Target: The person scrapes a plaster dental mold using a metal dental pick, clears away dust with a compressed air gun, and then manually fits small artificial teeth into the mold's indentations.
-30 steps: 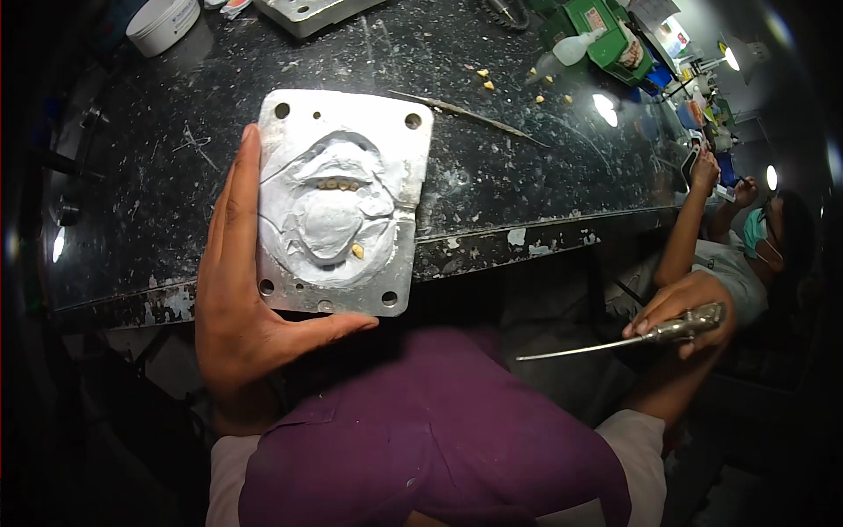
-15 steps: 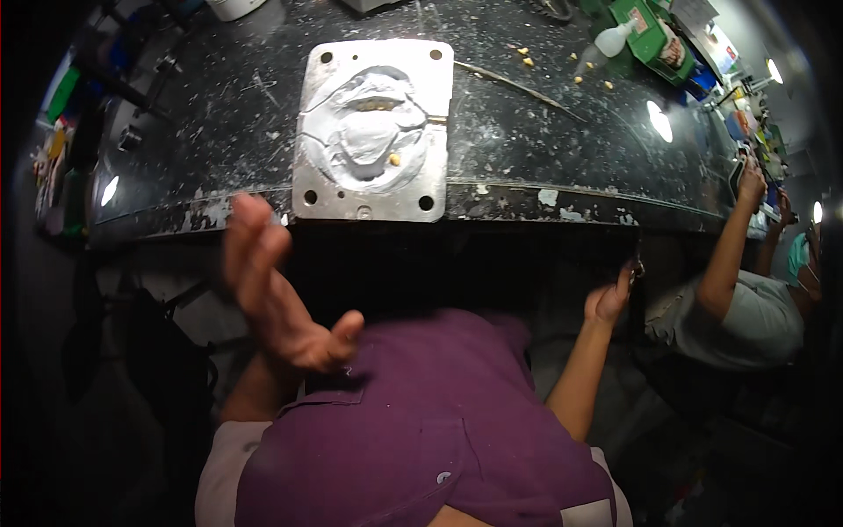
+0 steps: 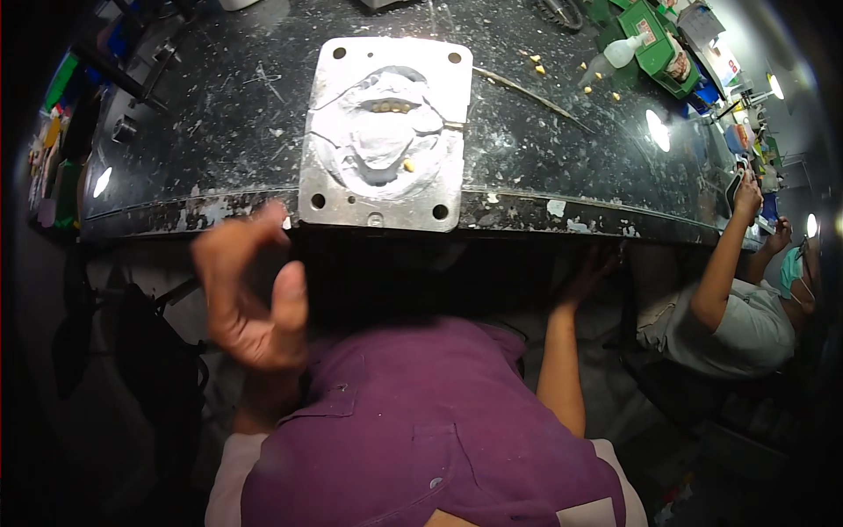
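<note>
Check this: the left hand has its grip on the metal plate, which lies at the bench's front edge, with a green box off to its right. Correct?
Not quite: the left hand is off the metal plate; the head view shows a gap between them. The plate does lie at the bench's front edge, with a green box off to its right.

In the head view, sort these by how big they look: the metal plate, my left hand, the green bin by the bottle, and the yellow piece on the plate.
Largest to smallest, as they look:
1. Metal plate
2. Left hand, blurred
3. Green bin
4. Yellow piece
</note>
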Demonstrator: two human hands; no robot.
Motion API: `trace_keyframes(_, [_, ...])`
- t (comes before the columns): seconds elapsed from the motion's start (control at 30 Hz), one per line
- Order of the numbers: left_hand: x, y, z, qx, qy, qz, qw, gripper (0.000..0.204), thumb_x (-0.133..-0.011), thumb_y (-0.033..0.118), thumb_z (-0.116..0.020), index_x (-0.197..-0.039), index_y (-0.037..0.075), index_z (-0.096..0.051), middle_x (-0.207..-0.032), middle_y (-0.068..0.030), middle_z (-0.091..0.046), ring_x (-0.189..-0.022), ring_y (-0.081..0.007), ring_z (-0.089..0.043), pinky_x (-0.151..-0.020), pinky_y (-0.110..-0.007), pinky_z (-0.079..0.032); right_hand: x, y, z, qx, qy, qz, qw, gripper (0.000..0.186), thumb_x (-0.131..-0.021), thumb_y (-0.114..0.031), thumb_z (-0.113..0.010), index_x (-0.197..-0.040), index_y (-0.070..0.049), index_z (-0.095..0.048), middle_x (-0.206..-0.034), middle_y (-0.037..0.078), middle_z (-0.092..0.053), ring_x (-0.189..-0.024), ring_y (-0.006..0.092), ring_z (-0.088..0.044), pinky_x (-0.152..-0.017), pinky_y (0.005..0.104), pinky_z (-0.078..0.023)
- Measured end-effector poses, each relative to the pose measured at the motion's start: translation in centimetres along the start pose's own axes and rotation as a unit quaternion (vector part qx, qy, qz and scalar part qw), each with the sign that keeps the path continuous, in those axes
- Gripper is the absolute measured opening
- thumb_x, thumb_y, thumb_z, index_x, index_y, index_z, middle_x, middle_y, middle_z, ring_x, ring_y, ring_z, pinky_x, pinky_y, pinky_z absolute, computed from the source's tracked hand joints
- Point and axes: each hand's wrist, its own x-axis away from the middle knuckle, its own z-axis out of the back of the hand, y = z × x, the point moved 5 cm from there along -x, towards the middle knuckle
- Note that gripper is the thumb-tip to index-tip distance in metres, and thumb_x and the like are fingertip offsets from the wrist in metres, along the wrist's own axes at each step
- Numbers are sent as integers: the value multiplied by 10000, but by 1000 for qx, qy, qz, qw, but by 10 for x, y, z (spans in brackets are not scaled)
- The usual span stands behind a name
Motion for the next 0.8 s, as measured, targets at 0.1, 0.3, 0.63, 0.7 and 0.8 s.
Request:
trace_keyframes(0.1, [-37,25,-39,-140,-87,-13,986,1259,-629,667,-873,-1562,6,-346,-1498,-196,-411,-1400,-347,-400,-1185,-467,-283,86,89,5,46,-144,-67,986,677,-1031,-172,-552,-1612,-49,-226,-1669,254,-171,-1553,387,-171,-1268,468,-190])
trace_keyframes(0.3, [-48,31,-69,-277,-151,-30,948,1438,-514,555,-958,-1611,8,-206,-1620,-233,-267,-1487,-411,-265,-1199,-528,-258,55,-67,32,154,-720,-98,669,477,-1018,-367,-527,-1286,11,-639,-1069,280,-713,-1005,378,-719,-909,481,-546])
trace_keyframes(0.63, [-92,-8,-31,-74,-240,23,968,1337,-604,443,-920,-1604,-53,-185,-1661,-234,-239,-1524,-323,-287,-1234,-430,-241,-211,-243,52,-301,-424,-94,849,374,-940,-6,-658,-1312,-45,-646,-942,55,-714,-687,57,-571,-652,190,-468])
trace_keyframes(0.7, [-99,-10,-54,-190,-242,50,950,1294,-577,368,-948,-1604,-5,-255,-1635,-210,-312,-1495,-307,-349,-1220,-414,-281,-236,-248,14,-163,-401,69,899,243,-916,-62,-734,-1159,-44,-742,-952,17,-721,-721,54,-598,-668,226,-484])
trace_keyframes(0.8, [-106,-24,-50,-151,-213,54,964,1236,-507,208,-957,-1569,29,-353,-1572,-195,-406,-1435,-327,-428,-1183,-413,-348,-249,-257,-35,-146,-387,115,903,151,-879,-121,-765,-1016,-60,-772,-918,70,-743,-762,155,-690,-692,287,-529])
